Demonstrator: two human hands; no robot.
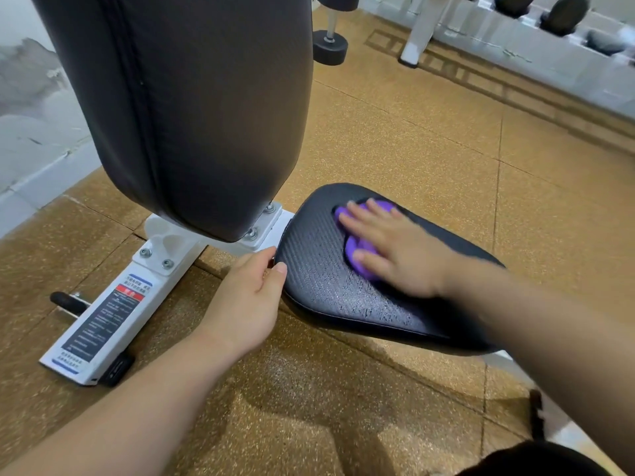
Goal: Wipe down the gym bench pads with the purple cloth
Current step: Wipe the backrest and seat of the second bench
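view: head-worn, wide-angle; facing: forward and down; range: close above the seat pad (pixel 319 290)

Upright back pad (pixel 192 108) walls off the seat pad's (pixel 316 269) left.

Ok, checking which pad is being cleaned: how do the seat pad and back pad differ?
The seat pad lies nearly flat; the back pad stands upright. The seat pad bears the purple cloth under the right hand and shows damp streaks; the back pad bears nothing. Both are dark-upholstered.
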